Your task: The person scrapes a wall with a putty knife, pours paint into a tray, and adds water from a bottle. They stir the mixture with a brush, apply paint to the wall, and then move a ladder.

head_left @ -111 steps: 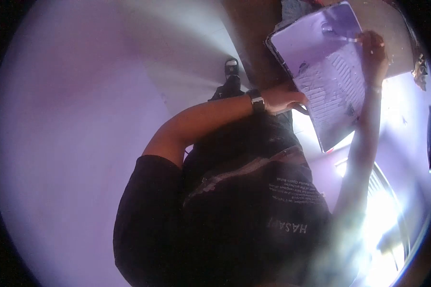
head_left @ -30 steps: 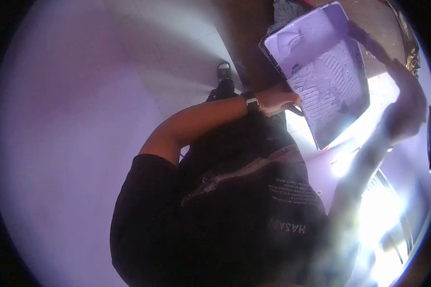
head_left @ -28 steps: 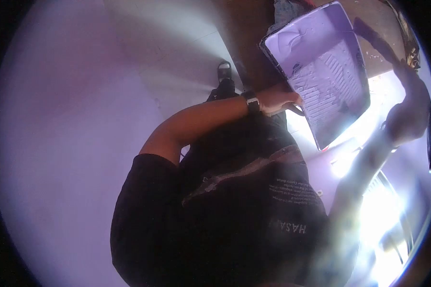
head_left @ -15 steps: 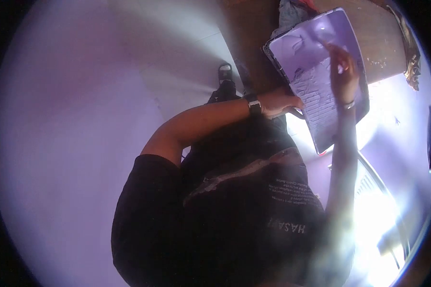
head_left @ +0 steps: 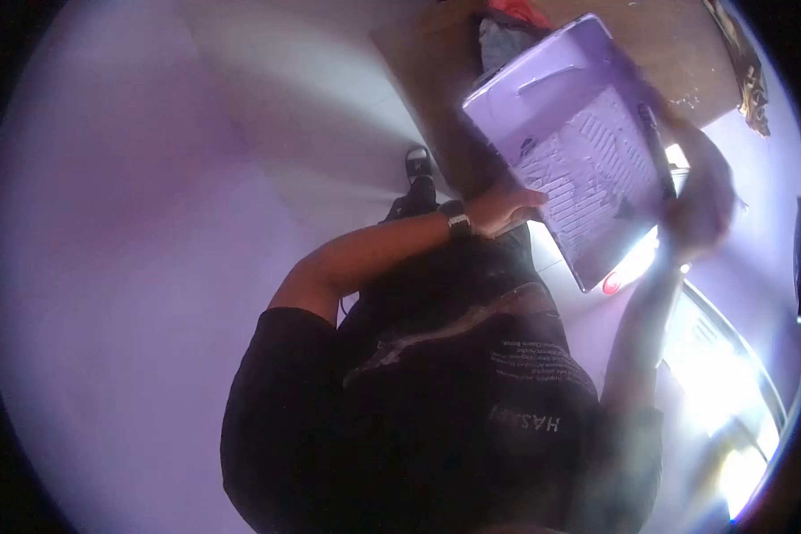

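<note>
A paint tray (head_left: 587, 209) with a ribbed slope is tilted in front of me, coated in lilac paint that lies thick and smeared over the ribs. My left hand (head_left: 505, 209), with a watch on its wrist, is closed on the tray's left edge, thumb over the rim. At the tray's right edge is my right hand (head_left: 703, 200), smeared by motion. Its fingers are too blurred to show whether they hold anything or touch the rim.
A brown wooden surface (head_left: 685, 53) lies beyond the tray, with grey and red cloth (head_left: 503, 40) on it. Lilac wall fills the left. A sandalled foot (head_left: 417, 165) is on the pale floor. Bright light glares at the lower right.
My right hand has moved from above the inside of the tray out to its right edge. The tray has shifted slightly left and turned, with my left hand still on it.
</note>
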Motion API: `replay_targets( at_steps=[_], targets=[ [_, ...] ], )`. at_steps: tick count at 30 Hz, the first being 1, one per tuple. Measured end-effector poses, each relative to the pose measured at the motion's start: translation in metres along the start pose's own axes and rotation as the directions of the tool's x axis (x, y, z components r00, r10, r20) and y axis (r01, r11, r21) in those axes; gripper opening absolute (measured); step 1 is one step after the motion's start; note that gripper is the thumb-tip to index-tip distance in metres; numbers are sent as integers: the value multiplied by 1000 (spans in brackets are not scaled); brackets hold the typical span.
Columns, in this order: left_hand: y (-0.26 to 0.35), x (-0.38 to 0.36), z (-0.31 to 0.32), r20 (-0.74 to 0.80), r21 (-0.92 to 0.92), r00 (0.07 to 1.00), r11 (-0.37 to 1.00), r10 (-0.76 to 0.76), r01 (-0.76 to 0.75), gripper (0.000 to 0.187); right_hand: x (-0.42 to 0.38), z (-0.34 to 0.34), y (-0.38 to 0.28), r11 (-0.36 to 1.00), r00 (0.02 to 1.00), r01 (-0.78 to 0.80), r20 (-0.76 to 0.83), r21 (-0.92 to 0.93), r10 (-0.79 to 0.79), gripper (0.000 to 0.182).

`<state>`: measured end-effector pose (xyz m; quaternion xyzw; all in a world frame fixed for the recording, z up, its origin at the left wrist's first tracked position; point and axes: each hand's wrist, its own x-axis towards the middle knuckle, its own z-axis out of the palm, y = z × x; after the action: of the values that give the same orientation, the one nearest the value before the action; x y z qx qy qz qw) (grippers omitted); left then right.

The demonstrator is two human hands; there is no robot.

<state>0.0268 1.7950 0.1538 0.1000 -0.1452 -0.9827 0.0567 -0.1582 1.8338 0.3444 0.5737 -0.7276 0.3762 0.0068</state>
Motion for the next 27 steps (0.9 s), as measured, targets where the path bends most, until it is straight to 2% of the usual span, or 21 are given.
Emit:
replay_targets(
  at_steps=[1, 2, 3, 4, 5, 6, 7, 8, 9, 11, 13, 15, 16, 17, 18, 20, 21, 23, 24, 25, 27],
  targets=[
    [-6, 4, -1, -80, -36, 997, 999, 18, -21, 48, 4, 2, -3, 940, 986, 128, 142, -316, -86, 28],
    [-15, 8, -7, -157, -65, 987, 997, 35, -46, 49, 2, 14, 2, 987, 993, 87, 89, -137, -75, 27],
    [-34, 10, -27, -138, -42, 990, 999, 25, -32, 49, -4, 26, 11, 997, 998, 57, 34, 48, -59, 26],
    [-67, 16, -64, -148, 342, 964, 926, 222, -160, 46, -7, 30, 27, 997, 994, -39, 105, 69, 32, 25],
    [-84, 19, -88, -42, 683, 917, 682, 396, -263, 43, -11, 35, 28, 996, 995, -48, 95, 79, 40, 24],
    [-87, 16, -97, -2, 842, 882, 477, 471, -252, 39, -14, 36, 36, 995, 994, -46, 105, 93, 36, 26],
    [-81, 9, -98, 76, 941, 842, 240, 533, -237, 36, -15, 32, 36, 990, 984, -75, 169, 122, 53, 31],
    [-67, 1, -86, 151, 984, 847, 1, 511, -176, 31, -20, 27, 37, 968, 967, -185, 206, 166, 150, 36],
    [-48, -8, -68, 231, 962, 849, -241, 476, -127, 29, -22, 22, 38, 980, 983, -112, 160, 162, 86, 36],
    [-18, -6, -35, 133, 975, 929, -216, 345, -59, 27, -33, 10, 44, 965, 978, -183, 137, 189, 159, 35],
    [-21, -5, -42, 371, 908, 795, -368, 479, -202, 27, -44, -12, 34, 972, 985, -170, 62, 161, 162, 32],
    [-22, -3, -53, 382, 918, 767, -311, 515, -248, 29, -55, -31, 28, 991, 994, -91, -44, 103, 96, 30],
    [-27, 3, -66, 122, 958, 820, 148, 559, -244, 29, -58, -44, 25, 990, 991, -99, -78, 103, 107, 31],
    [-30, 7, -79, -144, 799, 873, 575, 465, -174, 29, -62, -54, 24, 989, 987, -103, -111, 107, 115, 31],
    [-28, 1, -84, -103, 804, 893, 566, 438, -185, 29, -68, -63, 23, 991, 981, -97, -161, 91, 111, 31],
    [-15, -27, -105, 175, 984, 894, -41, 412, -174, 28, -79, -74, 10, 996, 970, -76, -230, 38, 83, 31],
    [-12, -17, -102, 305, 916, 885, -361, 351, -173, 27, -86, -85, 10, 997, 963, -72, -257, 26, 77, 31],
    [-3, -1, -15, 509, 826, 767, -470, 390, -309, 27, -100, -109, 15, 996, 956, -91, -280, 12, 90, 31],
    [-10, 8, 0, 410, 899, 796, -345, 444, -270, 29, -106, -122, 17, 995, 951, -97, -293, 1, 93, 29],
    [2, -4, -13, 460, 881, 776, -329, 432, -340, 29, -108, -112, -22, 994, 952, -93, -298, -59, 72, 27],
    [9, 10, -13, 549, 832, 722, -351, 421, -429, 28, -120, -116, -37, 985, 941, -118, -331, -124, 71, 26]
  ],
)
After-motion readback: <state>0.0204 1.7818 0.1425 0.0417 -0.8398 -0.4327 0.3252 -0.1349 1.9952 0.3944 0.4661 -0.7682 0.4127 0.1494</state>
